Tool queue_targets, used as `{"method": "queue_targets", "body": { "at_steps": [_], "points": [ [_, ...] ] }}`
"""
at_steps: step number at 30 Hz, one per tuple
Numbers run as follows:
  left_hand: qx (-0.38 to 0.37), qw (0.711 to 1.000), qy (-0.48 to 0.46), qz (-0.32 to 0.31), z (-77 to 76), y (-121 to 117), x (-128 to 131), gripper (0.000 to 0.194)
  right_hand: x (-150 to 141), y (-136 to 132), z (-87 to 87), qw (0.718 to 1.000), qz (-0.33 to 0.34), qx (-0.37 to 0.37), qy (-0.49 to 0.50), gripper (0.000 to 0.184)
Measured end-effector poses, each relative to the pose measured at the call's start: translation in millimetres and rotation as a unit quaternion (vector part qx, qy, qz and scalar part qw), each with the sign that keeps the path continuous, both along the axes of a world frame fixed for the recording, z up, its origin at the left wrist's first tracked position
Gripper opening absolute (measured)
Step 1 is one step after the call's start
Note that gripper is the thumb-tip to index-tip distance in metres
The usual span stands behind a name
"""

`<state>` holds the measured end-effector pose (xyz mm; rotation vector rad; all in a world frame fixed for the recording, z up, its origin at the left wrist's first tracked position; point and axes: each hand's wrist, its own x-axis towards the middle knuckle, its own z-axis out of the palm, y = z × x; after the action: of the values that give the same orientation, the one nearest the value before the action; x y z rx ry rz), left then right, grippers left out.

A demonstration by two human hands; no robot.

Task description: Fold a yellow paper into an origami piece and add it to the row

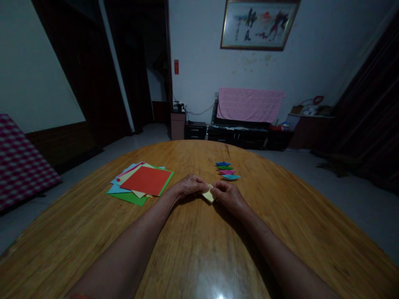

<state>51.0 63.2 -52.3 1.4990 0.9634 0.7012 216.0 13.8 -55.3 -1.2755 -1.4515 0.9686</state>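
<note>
Forearms point(131, 245) over table point(183, 253), left hand point(190, 185) and right hand point(230, 197) both nearly closed, pinching folded yellow paper point(209, 197); uneven pressure could skew its folds

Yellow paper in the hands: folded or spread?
Folded. The yellow paper between the left hand and right hand is compact, far smaller than the flat red sheet. Fold count: cannot tell.
</note>
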Motion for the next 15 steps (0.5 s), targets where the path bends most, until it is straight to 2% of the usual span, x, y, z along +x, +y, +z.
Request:
{"method": "queue_targets", "body": {
  "at_steps": [4,7,9,10,13,15],
  "points": [
    [-0.007,0.999,0.010,-0.033,-0.4,3,2,0.024,0,6,-2.9,1.000,-0.009,-0.007,-0.021,0.019],
    [0.012,1.000,0.021,-0.008,0.4,5,3,0.023,2,14,0.4,0.998,0.020,-0.045,-0.034,0.010],
    [0.047,0.997,0.051,0.015,2.2,7,4,0.022,3,21,3.9,0.996,0.048,-0.058,-0.057,0.005],
    [0.075,0.994,0.080,0.026,3.5,10,3,0.023,3,25,5.2,0.994,0.061,-0.056,-0.078,0.008],
    [0.173,0.967,0.183,0.035,7.9,18,0,0.025,0,35,5.8,0.981,0.033,0.001,-0.191,0.011],
    [0.220,0.950,0.222,0.024,10.1,24,-3,0.027,-4,38,3.5,0.961,0.007,0.068,-0.269,0.008]
  ]
}}
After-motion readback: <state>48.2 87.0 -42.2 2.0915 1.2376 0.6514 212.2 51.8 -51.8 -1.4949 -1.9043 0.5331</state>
